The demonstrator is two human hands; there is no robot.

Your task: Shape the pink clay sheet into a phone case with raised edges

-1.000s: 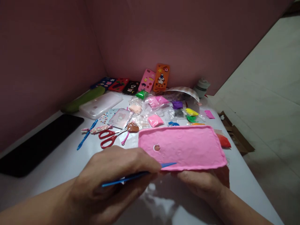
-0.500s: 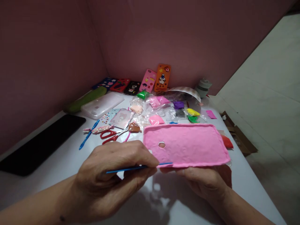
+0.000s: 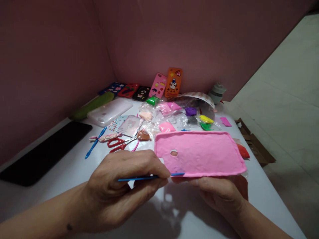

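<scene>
Pink case (image 3: 201, 153) above right-hand fingers (image 3: 199, 182)

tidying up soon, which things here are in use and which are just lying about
In use: left hand holds thin blue tool; right hand holds pink clay-covered phone case.
Lying about: red scissors, clear plastic case, orange phone case.

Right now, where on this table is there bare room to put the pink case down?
Bare white table lies between the black pad and the left hand, short of the red scissors. Another strip runs along the right edge past the right hand. Behind the pink case, the clay packets crowd everything.
</scene>
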